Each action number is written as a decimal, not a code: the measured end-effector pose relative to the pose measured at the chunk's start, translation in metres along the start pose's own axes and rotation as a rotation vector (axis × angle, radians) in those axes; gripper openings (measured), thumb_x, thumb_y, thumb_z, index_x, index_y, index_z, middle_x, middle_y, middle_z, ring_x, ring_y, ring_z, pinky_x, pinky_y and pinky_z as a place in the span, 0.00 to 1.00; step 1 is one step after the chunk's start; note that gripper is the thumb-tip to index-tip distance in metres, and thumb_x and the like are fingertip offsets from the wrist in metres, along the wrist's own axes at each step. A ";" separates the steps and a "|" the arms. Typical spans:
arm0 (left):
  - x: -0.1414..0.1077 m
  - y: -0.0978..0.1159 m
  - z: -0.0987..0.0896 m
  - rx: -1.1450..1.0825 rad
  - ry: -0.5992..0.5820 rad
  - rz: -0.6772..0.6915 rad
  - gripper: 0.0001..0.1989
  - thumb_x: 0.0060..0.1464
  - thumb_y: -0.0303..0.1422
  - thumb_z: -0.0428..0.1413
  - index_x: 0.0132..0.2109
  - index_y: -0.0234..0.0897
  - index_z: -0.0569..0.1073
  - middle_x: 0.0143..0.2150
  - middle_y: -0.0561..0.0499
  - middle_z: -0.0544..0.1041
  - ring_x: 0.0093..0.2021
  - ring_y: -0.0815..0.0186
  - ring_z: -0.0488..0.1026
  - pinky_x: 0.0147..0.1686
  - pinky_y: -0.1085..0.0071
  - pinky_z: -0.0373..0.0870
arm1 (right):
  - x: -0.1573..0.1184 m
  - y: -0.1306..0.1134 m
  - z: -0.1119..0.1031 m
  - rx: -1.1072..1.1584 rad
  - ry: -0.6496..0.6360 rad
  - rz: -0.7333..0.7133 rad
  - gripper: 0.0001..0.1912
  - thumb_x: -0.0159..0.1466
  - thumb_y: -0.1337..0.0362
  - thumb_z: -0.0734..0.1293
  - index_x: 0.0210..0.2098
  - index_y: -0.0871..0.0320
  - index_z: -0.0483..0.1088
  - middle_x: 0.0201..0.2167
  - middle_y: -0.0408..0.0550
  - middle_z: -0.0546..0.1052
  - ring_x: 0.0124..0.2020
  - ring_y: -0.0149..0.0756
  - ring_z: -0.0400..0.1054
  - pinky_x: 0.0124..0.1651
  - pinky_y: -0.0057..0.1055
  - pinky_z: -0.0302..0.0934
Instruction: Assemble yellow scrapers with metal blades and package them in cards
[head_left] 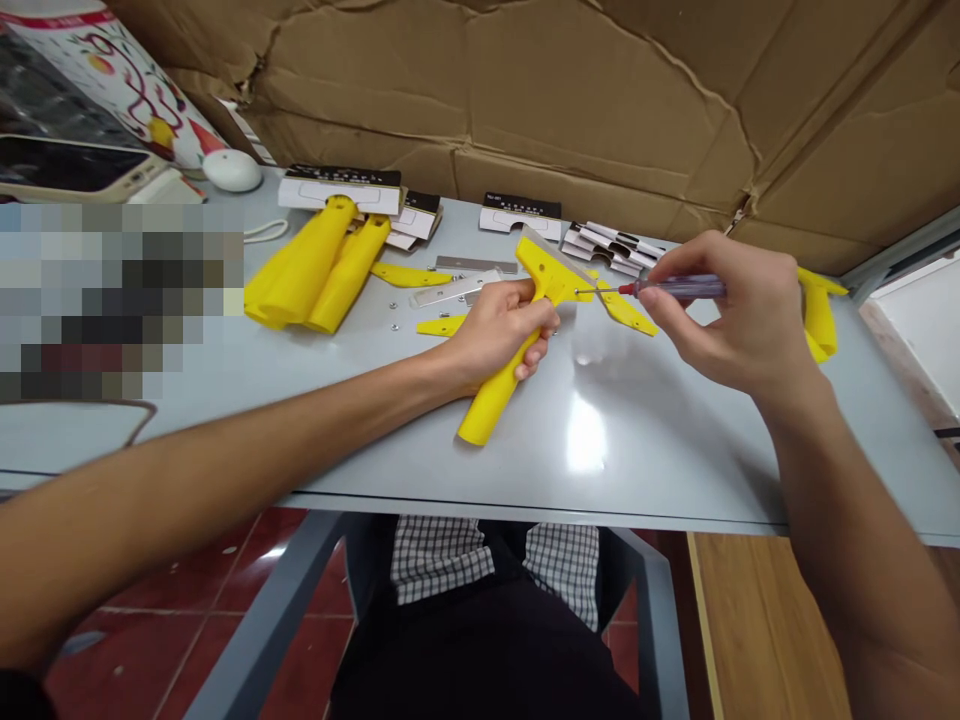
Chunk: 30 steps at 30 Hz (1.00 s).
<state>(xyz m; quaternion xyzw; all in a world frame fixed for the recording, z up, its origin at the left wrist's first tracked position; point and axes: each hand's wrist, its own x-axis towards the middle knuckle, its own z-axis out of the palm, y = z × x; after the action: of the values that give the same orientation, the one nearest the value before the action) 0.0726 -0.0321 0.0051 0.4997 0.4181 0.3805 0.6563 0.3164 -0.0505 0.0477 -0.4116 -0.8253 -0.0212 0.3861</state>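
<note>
My left hand (504, 335) is closed around the neck of a yellow scraper (491, 400), whose handle slants down toward the table's front edge. A thin blade (541, 246) shows along the scraper's top edge. Between thumb and fingers, my right hand (739, 315) grips a screwdriver (686, 288) with a purplish clear handle. Its shaft points left, and the tip meets a screw (577, 291) on the right side of the scraper head. Behind my left hand lie loose yellow head pieces (412, 275), flat metal blades (476, 265) and several small screws or nuts (394, 327).
Several yellow scraper handles (322, 270) are piled at the left. Printed cardboard sleeves (520, 216) lie along the back, before a cardboard wall (525, 90). Another yellow piece (820, 315) sits beyond my right hand. A phone (75, 165) and white mouse (232, 170) are at the far left.
</note>
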 end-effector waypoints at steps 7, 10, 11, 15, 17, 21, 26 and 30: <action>0.001 -0.001 0.000 0.025 0.003 -0.013 0.08 0.51 0.26 0.58 0.27 0.39 0.67 0.15 0.58 0.66 0.11 0.73 0.59 0.11 0.76 0.58 | 0.000 -0.001 -0.002 -0.036 -0.034 0.025 0.06 0.68 0.65 0.74 0.40 0.47 0.74 0.34 0.43 0.85 0.29 0.40 0.78 0.32 0.39 0.71; 0.000 0.001 0.001 0.043 -0.001 -0.009 0.09 0.52 0.26 0.58 0.27 0.39 0.67 0.15 0.58 0.65 0.11 0.73 0.60 0.11 0.76 0.58 | 0.001 0.000 0.000 -0.085 0.024 0.020 0.10 0.69 0.61 0.73 0.32 0.49 0.71 0.24 0.40 0.80 0.21 0.36 0.72 0.27 0.37 0.66; 0.000 0.001 0.001 0.049 -0.004 -0.009 0.09 0.52 0.26 0.58 0.27 0.39 0.67 0.14 0.58 0.65 0.11 0.73 0.60 0.11 0.75 0.58 | 0.002 0.000 0.000 -0.099 0.036 0.016 0.10 0.68 0.60 0.73 0.31 0.49 0.71 0.21 0.39 0.78 0.19 0.35 0.71 0.26 0.37 0.64; -0.001 0.003 0.003 0.075 0.023 -0.029 0.09 0.52 0.26 0.59 0.28 0.39 0.67 0.16 0.58 0.66 0.11 0.73 0.60 0.11 0.75 0.59 | 0.002 -0.001 -0.001 -0.064 -0.009 0.029 0.08 0.62 0.64 0.74 0.40 0.49 0.72 0.23 0.38 0.78 0.21 0.38 0.73 0.26 0.36 0.64; -0.001 0.004 0.003 0.078 0.030 -0.033 0.09 0.52 0.25 0.59 0.28 0.39 0.67 0.17 0.58 0.67 0.12 0.73 0.61 0.12 0.76 0.60 | 0.001 -0.001 -0.003 -0.032 -0.044 0.033 0.11 0.61 0.67 0.73 0.41 0.49 0.71 0.27 0.38 0.80 0.23 0.38 0.76 0.27 0.36 0.66; 0.000 0.002 0.001 0.070 0.021 -0.025 0.09 0.52 0.26 0.59 0.28 0.39 0.67 0.15 0.58 0.66 0.11 0.73 0.60 0.11 0.76 0.59 | -0.001 -0.002 -0.005 -0.022 -0.068 0.039 0.07 0.65 0.66 0.73 0.38 0.48 0.71 0.28 0.38 0.82 0.25 0.37 0.77 0.27 0.35 0.67; 0.001 -0.001 -0.001 0.056 0.008 -0.009 0.08 0.51 0.27 0.59 0.28 0.40 0.67 0.15 0.58 0.66 0.11 0.73 0.60 0.11 0.76 0.58 | -0.001 -0.004 -0.005 -0.048 -0.098 0.099 0.04 0.70 0.63 0.72 0.38 0.47 0.76 0.29 0.40 0.84 0.26 0.40 0.78 0.30 0.39 0.70; 0.001 -0.001 -0.001 0.063 0.014 -0.006 0.09 0.51 0.27 0.59 0.28 0.40 0.67 0.14 0.58 0.65 0.11 0.72 0.60 0.11 0.76 0.58 | -0.001 -0.002 -0.003 -0.034 -0.066 0.076 0.05 0.70 0.60 0.74 0.36 0.48 0.76 0.24 0.38 0.81 0.21 0.37 0.75 0.27 0.37 0.66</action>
<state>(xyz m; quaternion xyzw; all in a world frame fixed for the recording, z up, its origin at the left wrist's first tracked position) 0.0721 -0.0312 0.0037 0.5160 0.4361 0.3686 0.6386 0.3173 -0.0531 0.0495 -0.4495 -0.8209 -0.0069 0.3520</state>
